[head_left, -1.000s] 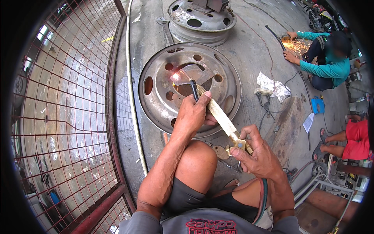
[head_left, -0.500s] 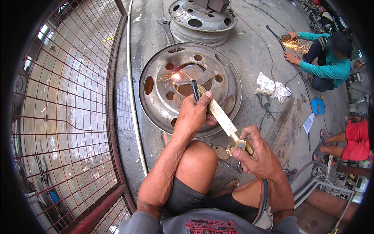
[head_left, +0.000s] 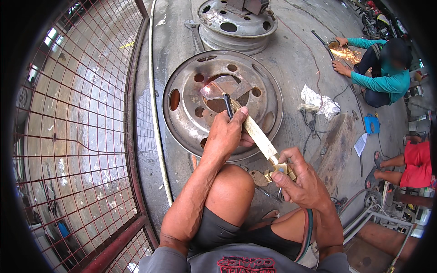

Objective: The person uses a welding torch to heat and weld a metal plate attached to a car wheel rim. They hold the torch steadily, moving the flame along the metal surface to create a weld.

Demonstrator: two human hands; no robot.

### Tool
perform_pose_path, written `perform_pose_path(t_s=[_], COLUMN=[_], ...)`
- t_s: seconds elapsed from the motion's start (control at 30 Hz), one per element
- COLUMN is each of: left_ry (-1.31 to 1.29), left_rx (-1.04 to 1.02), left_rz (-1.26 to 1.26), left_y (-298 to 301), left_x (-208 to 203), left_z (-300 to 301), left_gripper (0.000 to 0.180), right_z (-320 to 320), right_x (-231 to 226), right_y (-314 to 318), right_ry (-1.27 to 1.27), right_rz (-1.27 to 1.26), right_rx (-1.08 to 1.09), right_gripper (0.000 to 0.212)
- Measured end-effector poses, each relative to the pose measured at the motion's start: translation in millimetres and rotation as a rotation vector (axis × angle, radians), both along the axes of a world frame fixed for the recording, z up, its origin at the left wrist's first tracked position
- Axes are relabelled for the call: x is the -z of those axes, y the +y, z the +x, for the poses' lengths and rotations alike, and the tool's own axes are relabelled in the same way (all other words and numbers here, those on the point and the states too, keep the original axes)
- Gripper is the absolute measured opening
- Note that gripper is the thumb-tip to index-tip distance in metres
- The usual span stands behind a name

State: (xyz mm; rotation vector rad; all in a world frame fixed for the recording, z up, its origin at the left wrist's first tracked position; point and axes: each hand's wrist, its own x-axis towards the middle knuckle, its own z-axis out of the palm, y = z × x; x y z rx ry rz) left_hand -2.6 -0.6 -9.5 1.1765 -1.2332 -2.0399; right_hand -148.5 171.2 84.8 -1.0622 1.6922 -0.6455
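Observation:
A gas torch (head_left: 260,138) with a brass-coloured body slants up and left between my hands. My left hand (head_left: 226,133) is closed around its front part, where a black tube (head_left: 227,105) also runs forward from my fingers. My right hand (head_left: 304,182) grips the valve end, with the thumb near a brass knob. Beyond the left hand, a small bright glow marks a piece of metal plate (head_left: 214,92) on a round steel wheel rim (head_left: 182,129). The rim lies flat on the concrete, with several holes around its face. Part of the torch is hidden by my fingers.
A second wheel rim (head_left: 234,43) and an adjustable wrench (head_left: 195,34) lie beyond. Red mesh fencing (head_left: 132,113) runs along the left. At right, a person in teal (head_left: 387,82) works a sparking grinder (head_left: 334,44). A white cloth (head_left: 321,100) and cables lie between.
The spray of sparks at the metal plate has died down to a small glow. My hands and the torch stay in nearly the same place.

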Motion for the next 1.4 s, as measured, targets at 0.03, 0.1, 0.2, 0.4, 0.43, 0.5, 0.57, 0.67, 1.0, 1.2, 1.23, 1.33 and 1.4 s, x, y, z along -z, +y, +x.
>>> perform_pose_path(t_s=[0.03,0.1,0.2,0.4,0.43,0.5,0.57,0.67,1.0,1.2,1.23,1.33,1.4], left_ry=[0.001,-0.004,-0.018,-0.026,-0.025,-0.023,-0.019,-0.016,0.017,0.045,0.043,0.046,0.049], left_rx=[-0.001,-0.003,-0.003,-0.005,-0.006,-0.008,-0.009,-0.005,0.009,0.008,0.009,-0.002,-0.003], left_rz=[0.001,0.002,0.003,0.010,0.010,0.010,0.010,0.012,0.024,0.057,0.065,0.083,0.089], left_y=[0.0,0.2,0.7,1.2,1.2,1.4,1.5,1.5,1.0,2.8,2.5,2.2,1.8], left_x=[0.3,-0.4,-6.1,-9.4,-9.0,-8.5,-8.1,-5.8,-3.4,-10.2,-11.8,-12.1,-10.8], left_z=[0.0,-0.2,0.1,1.3,1.3,1.2,0.8,1.8,2.3,4.7,5.4,7.8,8.8], left_gripper=[0.046,0.046,0.047,0.047,0.047,0.047,0.046,0.045,0.047,0.047,0.047,0.046,0.045], right_z=[-0.5,-1.5,-2.4,-2.9,-3.3,-3.6,-3.4,-4.3,-0.4,4.5,5.1,8.7,11.4], right_x=[0.7,2.2,3.2,2.3,1.9,2.2,3.8,0.5,-3.9,-5.8,-5.6,-8.4,-9.8], right_y=[0.6,1.5,2.1,1.7,1.7,2.1,3.0,1.5,1.7,4.1,4.6,3.8,3.2], right_ry=[-0.001,-0.002,-0.002,-0.001,-0.001,0.000,0.005,-0.012,0.104,0.293,0.309,0.332,0.347], right_rz=[-0.006,-0.010,-0.013,-0.008,-0.001,-0.008,-0.035,0.030,-0.050,-0.118,-0.130,-0.114,-0.105], right_rx=[-0.005,-0.014,-0.023,-0.035,-0.037,-0.038,-0.035,-0.040,-0.048,-0.139,-0.150,-0.166,-0.170], right_gripper=[0.037,0.037,0.038,0.039,0.039,0.039,0.040,0.039,0.039,0.047,0.047,0.048,0.048])
